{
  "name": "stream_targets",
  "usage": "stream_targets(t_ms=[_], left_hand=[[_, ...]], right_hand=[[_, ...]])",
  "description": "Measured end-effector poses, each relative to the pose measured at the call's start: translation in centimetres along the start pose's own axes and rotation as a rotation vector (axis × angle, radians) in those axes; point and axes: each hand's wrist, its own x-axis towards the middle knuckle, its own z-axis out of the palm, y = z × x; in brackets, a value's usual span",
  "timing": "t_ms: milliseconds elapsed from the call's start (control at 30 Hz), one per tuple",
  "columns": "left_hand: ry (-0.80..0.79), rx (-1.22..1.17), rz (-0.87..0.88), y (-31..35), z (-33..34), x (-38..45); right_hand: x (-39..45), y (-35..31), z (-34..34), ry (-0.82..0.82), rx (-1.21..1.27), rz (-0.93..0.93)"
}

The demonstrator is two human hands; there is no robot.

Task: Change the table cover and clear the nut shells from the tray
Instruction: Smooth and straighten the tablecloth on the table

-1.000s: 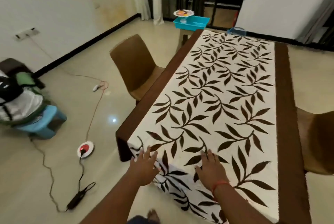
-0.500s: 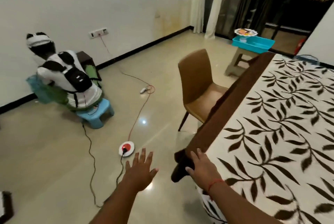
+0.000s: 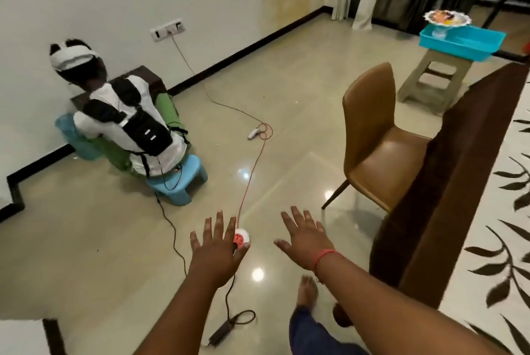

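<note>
The table cover, cream with dark leaf prints and a brown border, lies on the table at the right edge of the view. A blue tray sits on a small stool at the far right, with a white patterned dish standing in it. My left hand and my right hand are both stretched out over the floor, left of the table, fingers spread and holding nothing. Neither hand touches the cover. A red thread is around my right wrist.
A brown chair stands tucked beside the table. A person sits on a blue stool near the wall, back turned. An orange cable and a round red-and-white plug board lie on the shiny floor, with black cords nearby.
My view has swung left, away from the table. Both hands have lifted off the cover's near edge and now hover over the floor.
</note>
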Motion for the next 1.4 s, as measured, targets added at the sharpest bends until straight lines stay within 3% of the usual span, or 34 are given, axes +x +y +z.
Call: stream_targets(t_ms=[233,433,700,1033,1400], left_hand=[[0.094,0.063,0.012,1.2,-7.3,16.2],[0.14,-0.041,-0.022,4.1,-15.7,30.6],[0.172,-0.034,0.118,9.1,-24.3,52.0],[0.087,0.129,0.363,14.9,-35.8,79.5],[0.027,0.231,0.629,34.1,-40.5,102.6]], right_hand=[[15.9,3.6,-7.7,0.048,0.052,0.001],[28.6,7.1,-17.9,0.119,0.068,-0.015],[44.4,12.7,-26.7,0.192,0.095,0.102],[63.4,21.2,-38.5,0.251,0.251,0.374],[77.0,41.7,-46.5,0.251,0.445,0.657]])
